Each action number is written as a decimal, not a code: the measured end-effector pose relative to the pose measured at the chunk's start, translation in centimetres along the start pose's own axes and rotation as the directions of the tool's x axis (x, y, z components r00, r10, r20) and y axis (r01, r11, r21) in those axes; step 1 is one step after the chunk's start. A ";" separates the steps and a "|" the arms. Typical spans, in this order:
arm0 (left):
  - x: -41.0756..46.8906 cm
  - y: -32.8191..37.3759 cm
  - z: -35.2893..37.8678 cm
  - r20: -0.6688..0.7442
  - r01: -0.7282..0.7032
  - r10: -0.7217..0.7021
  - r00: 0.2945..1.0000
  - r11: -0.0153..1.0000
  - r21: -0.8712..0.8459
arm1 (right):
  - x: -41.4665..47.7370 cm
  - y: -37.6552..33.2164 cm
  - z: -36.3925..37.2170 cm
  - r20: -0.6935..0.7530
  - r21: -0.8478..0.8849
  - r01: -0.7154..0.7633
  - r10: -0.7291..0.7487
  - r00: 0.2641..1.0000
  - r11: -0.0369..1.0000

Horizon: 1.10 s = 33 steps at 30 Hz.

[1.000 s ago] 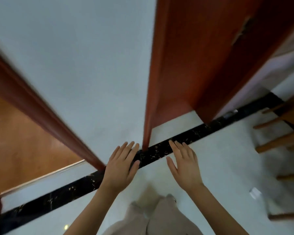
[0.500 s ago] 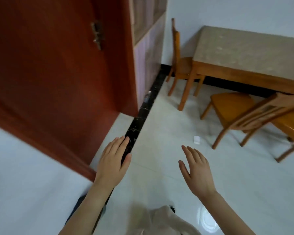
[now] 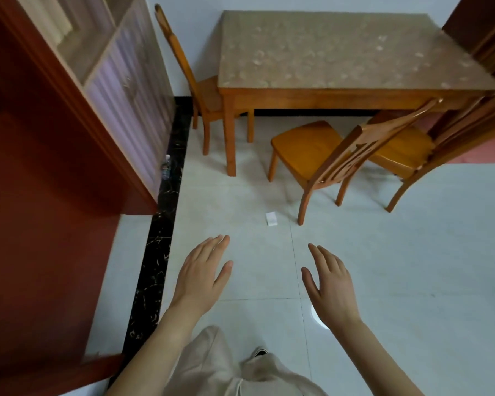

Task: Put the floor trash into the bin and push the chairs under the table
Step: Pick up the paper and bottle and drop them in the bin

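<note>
A small white scrap of paper [image 3: 271, 218] lies on the pale tiled floor just ahead of me. A plastic bottle [image 3: 166, 166] lies on the black floor strip by the cabinet. The wooden table [image 3: 340, 90] stands at the far wall. One wooden chair [image 3: 315, 155] is pulled out in front of it, a second chair [image 3: 406, 155] stands pulled out to its right, and a third chair [image 3: 200, 92] sits at the table's left end. My left hand [image 3: 203, 277] and my right hand [image 3: 330, 287] hover empty above the floor, fingers spread. No bin is in view.
A red-brown door [image 3: 40, 195] stands open on my left, with a cabinet [image 3: 120, 90] with ribbed panels beyond it. A black marble strip [image 3: 160, 247] runs along the floor. More dark wood shows at the top right corner [image 3: 486, 30].
My view has swung right from the door and wall into the room, bringing the table, chairs and paper scrap into sight. Both hands stay raised and empty.
</note>
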State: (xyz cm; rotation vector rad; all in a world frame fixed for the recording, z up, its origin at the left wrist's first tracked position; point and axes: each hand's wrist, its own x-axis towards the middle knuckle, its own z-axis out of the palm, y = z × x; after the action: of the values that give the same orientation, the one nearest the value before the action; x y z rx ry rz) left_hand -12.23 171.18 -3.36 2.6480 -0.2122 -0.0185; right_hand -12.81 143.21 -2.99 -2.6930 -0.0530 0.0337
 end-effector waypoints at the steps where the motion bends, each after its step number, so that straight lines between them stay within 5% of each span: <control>1: 1.5 -0.5 0.0 0.006 -0.004 0.004 1.000 1.000 -0.001 | 1.3 -0.1 0.3 0.003 0.002 -0.010 0.010 1.000 1.000; 19: 34.6 -12.9 -3.7 0.171 -0.180 0.167 0.971 0.982 0.063 | 32.1 -5.0 6.1 -0.031 0.035 -0.163 0.164 0.986 0.986; 33: 55.2 -17.7 18.4 0.260 -0.008 0.009 0.965 1.000 -0.004 | 52.6 10.8 24.2 0.097 0.126 -0.307 0.297 0.950 0.943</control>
State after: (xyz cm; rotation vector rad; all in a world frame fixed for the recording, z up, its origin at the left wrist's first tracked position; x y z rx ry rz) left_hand 44.02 169.60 -26.56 2.6358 -0.3097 -0.3656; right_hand 39.31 146.19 -30.24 -2.5337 0.3288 0.2268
